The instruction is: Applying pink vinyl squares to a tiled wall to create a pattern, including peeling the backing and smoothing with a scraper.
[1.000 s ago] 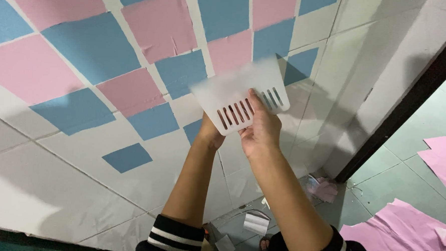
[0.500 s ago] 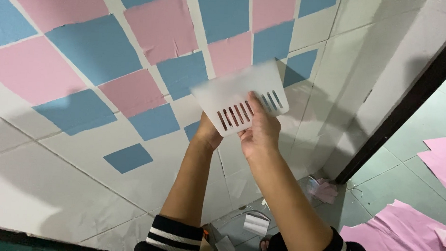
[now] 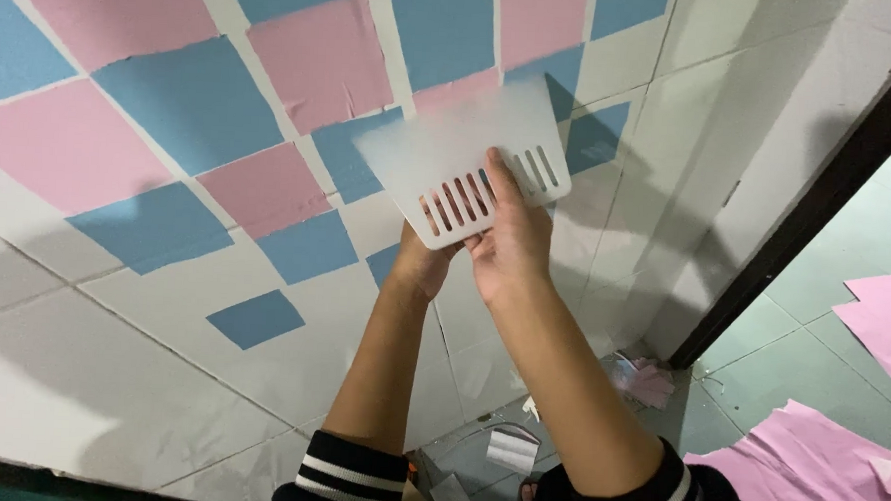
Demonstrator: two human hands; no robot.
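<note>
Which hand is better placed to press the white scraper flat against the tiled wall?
Probably the right hand: its fingers lie across the slotted grip of the white scraper, covering more of it. The left hand only supports the lower edge from underneath.

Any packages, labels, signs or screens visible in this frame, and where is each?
None in view: no package, label, sign or screen. Only pink and blue paper squares on the tiled wall, a white slotted scraper held by left hand and right hand, pink sheets on the floor.
</note>
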